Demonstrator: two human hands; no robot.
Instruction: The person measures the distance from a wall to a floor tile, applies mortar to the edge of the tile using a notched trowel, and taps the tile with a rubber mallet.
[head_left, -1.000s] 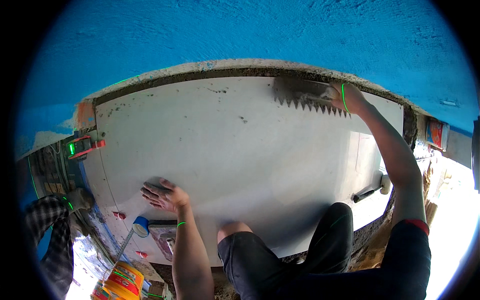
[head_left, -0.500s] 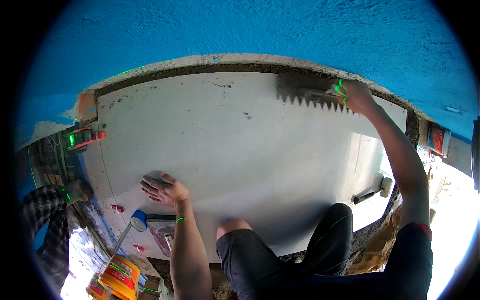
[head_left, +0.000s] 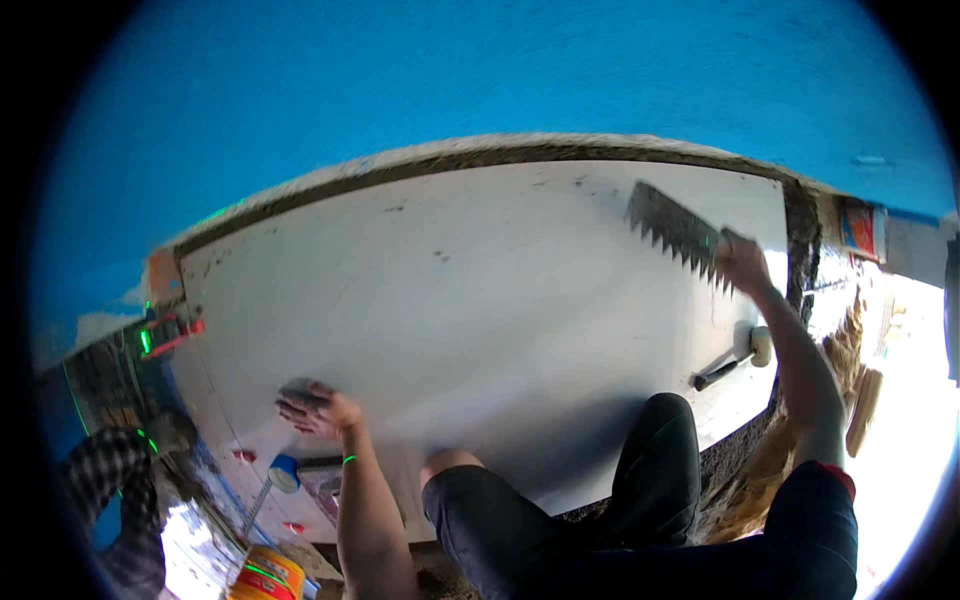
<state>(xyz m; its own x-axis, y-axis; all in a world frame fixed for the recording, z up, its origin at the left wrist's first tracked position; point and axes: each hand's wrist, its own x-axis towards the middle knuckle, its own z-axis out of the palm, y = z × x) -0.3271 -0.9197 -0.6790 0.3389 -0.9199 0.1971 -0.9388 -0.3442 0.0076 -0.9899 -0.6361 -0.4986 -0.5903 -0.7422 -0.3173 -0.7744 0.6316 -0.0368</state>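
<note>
At the far left a co-worker's checked clothing [head_left: 108, 478] shows beside the work, and above it sits a red and black device [head_left: 170, 335] with a green light. Further right, two red clips [head_left: 243, 456] lie along the near left part of the white slab [head_left: 480, 290], with a blue-sided roll [head_left: 286, 474] between them and a yellow bucket [head_left: 268, 577] at the lower edge. The left hand [head_left: 316, 410] is over the slab, its grip apart and holding nothing; blur hides whether the palm touches. A float [head_left: 322, 488] lies just beside that forearm, partly covered by it. The person's knees [head_left: 668, 425] come next, at the slab's near edge. The notched trowel [head_left: 675, 224] is over the far right part of the slab; its long axis runs slantwise, the free end pointing to the upper left, the held end to the lower right, the teeth facing lower left, toward the person. I cannot tell whether it touches the slab. The right hand [head_left: 744, 262] has its grip clamped on the trowel. Near that forearm a mallet [head_left: 720, 374] lies on the slab, handle pointing lower left
</note>
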